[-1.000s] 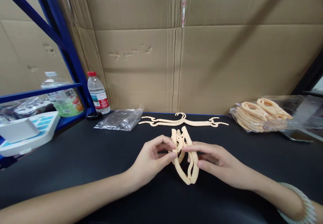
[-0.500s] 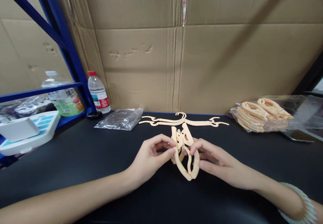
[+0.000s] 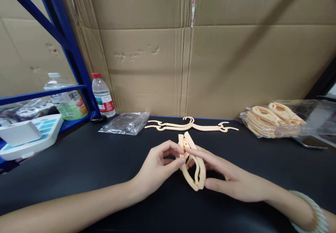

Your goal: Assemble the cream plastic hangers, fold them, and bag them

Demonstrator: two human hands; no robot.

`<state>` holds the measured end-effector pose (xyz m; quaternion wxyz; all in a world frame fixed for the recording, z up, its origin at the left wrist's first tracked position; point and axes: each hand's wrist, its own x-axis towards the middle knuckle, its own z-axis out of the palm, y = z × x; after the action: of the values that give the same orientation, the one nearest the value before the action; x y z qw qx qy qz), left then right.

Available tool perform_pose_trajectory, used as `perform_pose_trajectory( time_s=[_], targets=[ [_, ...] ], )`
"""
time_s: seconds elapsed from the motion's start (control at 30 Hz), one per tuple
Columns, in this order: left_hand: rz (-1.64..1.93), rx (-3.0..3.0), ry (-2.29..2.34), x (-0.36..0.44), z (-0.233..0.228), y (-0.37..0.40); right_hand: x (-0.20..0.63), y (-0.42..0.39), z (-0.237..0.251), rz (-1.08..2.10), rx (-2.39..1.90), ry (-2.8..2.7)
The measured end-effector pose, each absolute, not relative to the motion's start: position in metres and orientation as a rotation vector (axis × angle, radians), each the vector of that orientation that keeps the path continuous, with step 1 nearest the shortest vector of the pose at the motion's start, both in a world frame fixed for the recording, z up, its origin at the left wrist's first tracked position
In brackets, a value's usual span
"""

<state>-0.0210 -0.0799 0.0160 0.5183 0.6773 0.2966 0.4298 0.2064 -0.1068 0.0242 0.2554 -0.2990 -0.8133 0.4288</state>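
Both of my hands hold a folded peach plastic hanger just above the black table. My left hand pinches its upper left edge between thumb and fingers. My right hand grips it from the right, forefinger stretched across the top and thumb under the lower end. Behind them an unfolded peach hanger lies flat on the table.
A clear bag of folded peach hangers sits at the right. An empty clear plastic bag lies at the left, with a water bottle beside it. A blue rack holds a white tray. Cardboard walls stand behind.
The folded hanger's two halves have closed closer together. My right forefinger has slid across its top toward my left hand, and the hanger has tilted slightly.
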Motion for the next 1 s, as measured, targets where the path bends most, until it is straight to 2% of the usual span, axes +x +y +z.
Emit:
perform_pose_trajectory(
  time_s=[0.57, 0.8, 0.9, 1.0],
  targets=[
    [1.075, 1.635, 0.746, -0.023, 0.013, -0.083, 0.208, -0.11, 0.033, 1.091, -0.827, -2.236],
    [1.045, 1.698, 0.751, -0.022, 0.014, -0.078, 0.209, -0.102, 0.025, 1.265, -0.807, -1.967],
    [1.115, 1.877, 0.771, -0.024, 0.022, -0.084, 0.217, -0.089, 0.018, 1.16, -0.955, -1.861],
    [1.219, 2.129, 0.742, -0.033, 0.025, -0.108, 0.228, -0.074, 0.009, 0.908, -1.085, -1.932]
  ],
)
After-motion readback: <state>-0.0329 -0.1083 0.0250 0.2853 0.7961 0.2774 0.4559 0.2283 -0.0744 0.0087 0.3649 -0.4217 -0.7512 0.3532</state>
